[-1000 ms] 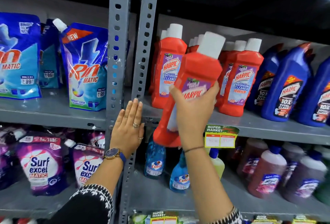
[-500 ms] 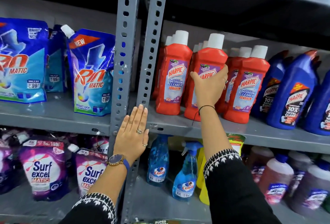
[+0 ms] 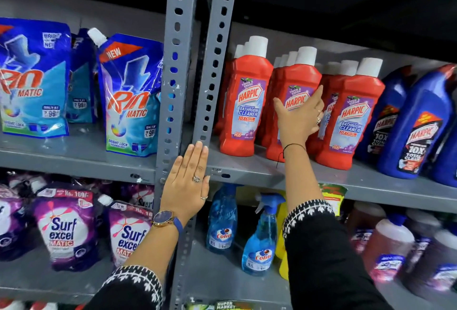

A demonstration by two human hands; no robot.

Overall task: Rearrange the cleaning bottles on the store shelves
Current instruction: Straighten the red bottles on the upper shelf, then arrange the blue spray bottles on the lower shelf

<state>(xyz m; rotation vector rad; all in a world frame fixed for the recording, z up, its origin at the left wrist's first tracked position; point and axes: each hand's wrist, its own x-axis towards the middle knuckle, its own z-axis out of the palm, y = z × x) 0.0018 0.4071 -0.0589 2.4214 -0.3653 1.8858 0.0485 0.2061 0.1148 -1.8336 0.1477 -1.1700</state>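
Right hand (image 3: pixel 300 118), grip apart, lies against the middle red bottle (image 3: pixel 294 102) standing on the shelf (image 3: pixel 259 171). Left hand (image 3: pixel 186 186), flat and empty, rests on the upright post (image 3: pixel 173 87). Three red bottles front; blue bottles (image 3: pixel 418 121) at 3 o'clock; two spray bottles (image 3: pixel 258 238) at 6.

Red plastic Harpic bathroom-cleaner bottles (image 3: pixel 243 106) with white caps and purple labels stand upright in rows on the grey metal shelf (image 3: pixel 371 186). Beside them, to the right, stand dark blue Harpic bottles (image 3: pixel 418 124), tilted slightly.
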